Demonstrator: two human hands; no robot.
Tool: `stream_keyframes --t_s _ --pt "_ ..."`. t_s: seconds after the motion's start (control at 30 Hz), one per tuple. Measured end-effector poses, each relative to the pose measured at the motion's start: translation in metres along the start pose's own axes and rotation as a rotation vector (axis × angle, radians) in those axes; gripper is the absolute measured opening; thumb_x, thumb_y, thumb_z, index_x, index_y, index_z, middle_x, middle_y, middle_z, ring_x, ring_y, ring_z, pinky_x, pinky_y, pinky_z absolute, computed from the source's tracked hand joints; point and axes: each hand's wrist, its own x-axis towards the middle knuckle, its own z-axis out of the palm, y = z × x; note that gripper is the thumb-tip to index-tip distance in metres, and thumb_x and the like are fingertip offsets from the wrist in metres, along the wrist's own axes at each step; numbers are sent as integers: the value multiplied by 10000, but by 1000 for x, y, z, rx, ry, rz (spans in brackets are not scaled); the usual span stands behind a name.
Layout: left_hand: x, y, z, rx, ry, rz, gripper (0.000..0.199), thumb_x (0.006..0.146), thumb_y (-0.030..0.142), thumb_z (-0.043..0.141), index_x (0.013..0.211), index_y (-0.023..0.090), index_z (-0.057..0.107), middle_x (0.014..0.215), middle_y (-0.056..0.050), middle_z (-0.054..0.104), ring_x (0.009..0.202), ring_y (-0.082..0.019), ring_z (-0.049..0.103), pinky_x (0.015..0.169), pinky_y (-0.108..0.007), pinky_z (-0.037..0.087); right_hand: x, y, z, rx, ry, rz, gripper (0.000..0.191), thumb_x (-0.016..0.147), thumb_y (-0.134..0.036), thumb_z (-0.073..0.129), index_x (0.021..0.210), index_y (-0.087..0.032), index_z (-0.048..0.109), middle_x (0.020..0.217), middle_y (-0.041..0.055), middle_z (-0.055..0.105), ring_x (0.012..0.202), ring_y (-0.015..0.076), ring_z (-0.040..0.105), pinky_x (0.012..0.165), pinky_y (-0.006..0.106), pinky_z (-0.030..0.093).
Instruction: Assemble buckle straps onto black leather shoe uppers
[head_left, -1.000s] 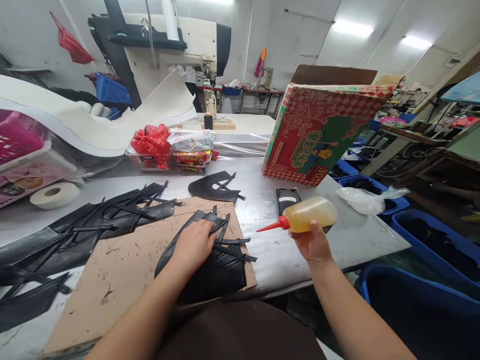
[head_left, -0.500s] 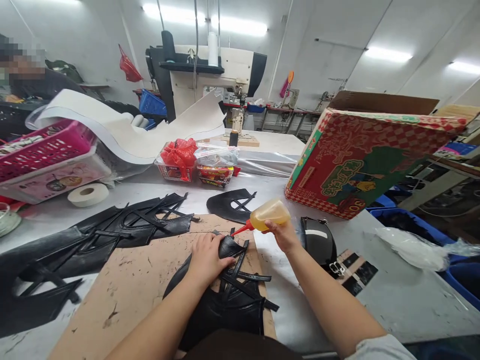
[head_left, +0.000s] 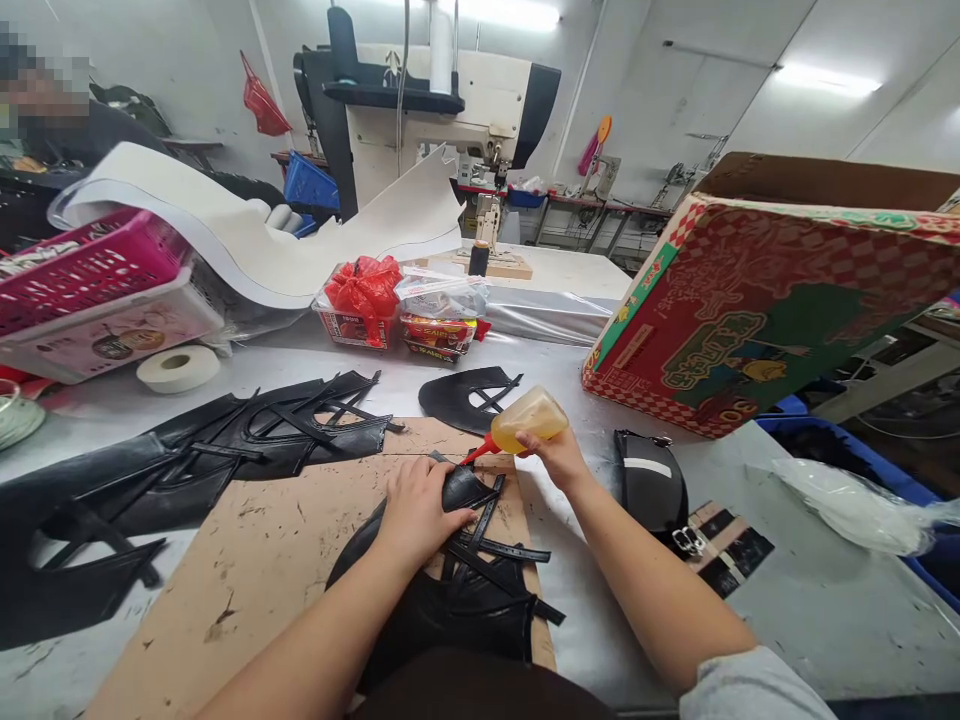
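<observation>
Bottle [head_left: 531, 418], yellow liquid inside, sits at twelve o'clock, clamped in our right hand [head_left: 553, 455]; our left hand [head_left: 418, 510] spreads over one black piece [head_left: 465, 620]. Towards eleven stand two tubs [head_left: 352, 328], at one o'clock one carton [head_left: 750, 320].

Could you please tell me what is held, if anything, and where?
The right hand holds the bottle by its body near the cap; the left hand holds the leather by its flap.

From the right hand [head_left: 555, 458], there's bare surface [head_left: 577, 595] at six o'clock; the carton [head_left: 750, 315] blocks two, a black case [head_left: 651, 492] sits at four, strapped black pieces [head_left: 262, 440] crowd nine.
</observation>
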Motion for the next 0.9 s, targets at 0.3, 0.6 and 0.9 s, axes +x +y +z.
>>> stream_keyframes --t_s 0.3,0.6,0.9 --pt "0 0 0 0 5 4 490 685 383 719 1120 208 574 1101 -87 555 1092 -285 452 952 -420 322 -8 -1 -14 -17 3 -13 532 418 -439 843 798 -191 566 673 -6 624 558 154 566 388 234 449" --pt "2 -3 2 14 4 6 524 684 412 709 1144 205 569 1110 -89 552 1096 -292 454 954 -422 322 -20 -5 -24 -23 7 -22 557 399 -431 850 801 -195 545 670 -10 617 576 165 578 396 242 471" --pt "3 -2 3 19 10 -1 506 681 413 709 1127 216 573 1090 -82 556 1095 -291 458 947 -416 325 -28 -10 -37 -61 33 -79 597 386 -423 865 847 -207 554 702 -10 624 636 184 589 521 310 522"
